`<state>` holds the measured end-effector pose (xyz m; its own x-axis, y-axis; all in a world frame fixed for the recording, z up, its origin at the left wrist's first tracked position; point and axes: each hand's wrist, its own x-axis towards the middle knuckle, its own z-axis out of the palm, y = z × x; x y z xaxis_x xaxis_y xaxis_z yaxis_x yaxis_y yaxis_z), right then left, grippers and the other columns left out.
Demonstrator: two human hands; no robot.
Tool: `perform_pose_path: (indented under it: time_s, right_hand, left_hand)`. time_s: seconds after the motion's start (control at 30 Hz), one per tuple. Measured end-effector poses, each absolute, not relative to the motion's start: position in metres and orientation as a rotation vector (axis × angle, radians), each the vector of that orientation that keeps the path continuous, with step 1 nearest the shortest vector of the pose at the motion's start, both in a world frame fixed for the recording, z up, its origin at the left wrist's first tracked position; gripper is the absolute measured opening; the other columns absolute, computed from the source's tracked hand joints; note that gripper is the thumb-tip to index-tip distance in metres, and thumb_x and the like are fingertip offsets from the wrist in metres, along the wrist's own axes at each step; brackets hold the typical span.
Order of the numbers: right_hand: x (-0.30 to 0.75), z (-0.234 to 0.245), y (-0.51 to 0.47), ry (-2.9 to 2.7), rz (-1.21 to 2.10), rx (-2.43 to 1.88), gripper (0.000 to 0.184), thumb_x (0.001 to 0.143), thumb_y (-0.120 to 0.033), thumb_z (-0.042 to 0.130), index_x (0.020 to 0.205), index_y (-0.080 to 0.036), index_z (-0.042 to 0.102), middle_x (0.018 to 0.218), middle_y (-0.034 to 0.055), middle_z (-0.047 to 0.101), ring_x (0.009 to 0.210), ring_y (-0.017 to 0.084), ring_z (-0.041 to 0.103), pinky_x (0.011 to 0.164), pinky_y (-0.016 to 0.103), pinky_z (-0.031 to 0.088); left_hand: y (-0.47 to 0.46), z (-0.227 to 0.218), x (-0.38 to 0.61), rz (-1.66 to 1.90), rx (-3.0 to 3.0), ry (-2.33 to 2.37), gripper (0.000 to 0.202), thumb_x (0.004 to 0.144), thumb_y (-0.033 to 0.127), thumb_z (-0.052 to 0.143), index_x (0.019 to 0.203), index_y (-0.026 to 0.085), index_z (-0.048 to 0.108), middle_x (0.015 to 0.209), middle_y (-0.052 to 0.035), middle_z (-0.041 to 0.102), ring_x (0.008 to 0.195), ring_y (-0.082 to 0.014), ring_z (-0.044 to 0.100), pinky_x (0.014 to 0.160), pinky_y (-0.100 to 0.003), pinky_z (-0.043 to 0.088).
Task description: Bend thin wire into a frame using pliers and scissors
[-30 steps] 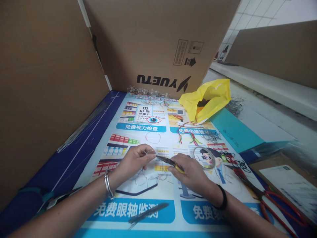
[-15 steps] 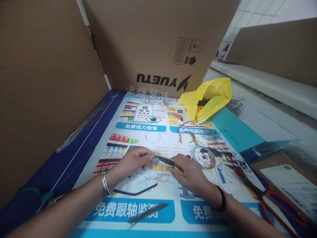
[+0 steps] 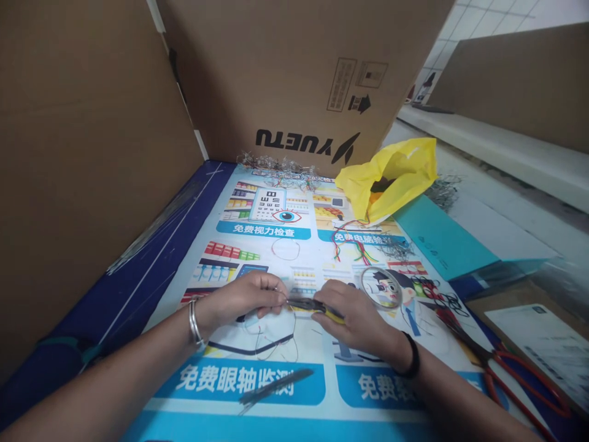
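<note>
My right hand (image 3: 345, 310) is closed round the yellow handles of a pair of pliers (image 3: 306, 303). The pliers' dark jaws point left and meet the fingertips of my left hand (image 3: 260, 294). Those fingers pinch a thin wire (image 3: 296, 331), whose fine loops hang below the hand; exactly where the jaws grip it is too small to make out. A bundle of straight grey wire pieces (image 3: 276, 388) lies on the printed sheet (image 3: 207, 423) nearer to me.
Behind stands a cardboard box wall (image 3: 276, 73), with tangled wire (image 3: 276, 167) at its foot. To the right are a yellow bag (image 3: 405, 169), coloured threads (image 3: 361, 252), a clear ring-shaped roll (image 3: 381, 287), red-handled scissors (image 3: 510, 374) and a teal folder (image 3: 442, 236).
The pliers have turned to lie more level, with their jaws still at my left fingertips. The hanging wire loops have shifted. The whole view has moved slightly.
</note>
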<state>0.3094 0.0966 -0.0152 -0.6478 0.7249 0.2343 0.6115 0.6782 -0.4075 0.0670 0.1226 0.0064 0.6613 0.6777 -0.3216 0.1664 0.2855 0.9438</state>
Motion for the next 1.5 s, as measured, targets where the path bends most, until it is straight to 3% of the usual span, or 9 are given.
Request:
perform_pose_path:
  time_s: [0.27,0.57,1.03,1.5]
  right_hand:
    - [0.307,-0.009,0.094,-2.653,0.295,-1.043,0.018,0.085,-0.034,0.048,0.091,-0.019,0.054,0.083,0.0046,0.055,0.077,0.017,0.048,0.063,0.028,0.033]
    - [0.305,-0.009,0.093,-2.662,0.386,-1.033,0.02,0.086,-0.035,0.045,0.086,-0.017,0.053,0.079,0.0048,0.055,0.073,0.016,0.049,0.061,0.027,0.033]
    - [0.309,-0.018,0.101,-2.428,0.556,-1.294,0.017,0.085,-0.033,0.045,0.077,-0.019,0.048,0.074,0.0015,0.054,0.067,0.014,0.048,0.058,0.024,0.035]
    - [0.312,-0.01,0.105,-2.396,0.716,-1.313,0.022,0.084,-0.036,0.048,0.07,-0.019,0.047,0.069,-0.0011,0.051,0.063,0.012,0.046,0.056,0.023,0.033]
  left_hand:
    - [0.123,0.007,0.064,0.314,1.238,0.761,0.013,0.075,0.024,0.056,0.071,0.013,0.061,0.059,0.0031,0.053,0.045,-0.0038,0.036,0.043,-0.018,0.025]
    - [0.124,0.004,0.063,0.275,1.214,0.764,0.008,0.072,0.02,0.058,0.072,0.013,0.061,0.06,0.0029,0.055,0.044,-0.0038,0.037,0.042,-0.017,0.026]
    - [0.121,0.007,0.066,0.49,1.233,0.87,0.032,0.084,0.045,0.048,0.08,0.014,0.058,0.07,-0.0005,0.057,0.059,-0.0086,0.05,0.056,-0.021,0.036]
    - [0.117,0.012,0.07,0.514,1.369,1.075,0.03,0.082,0.039,0.049,0.066,0.015,0.051,0.057,0.0045,0.045,0.051,-0.0072,0.039,0.049,-0.02,0.029]
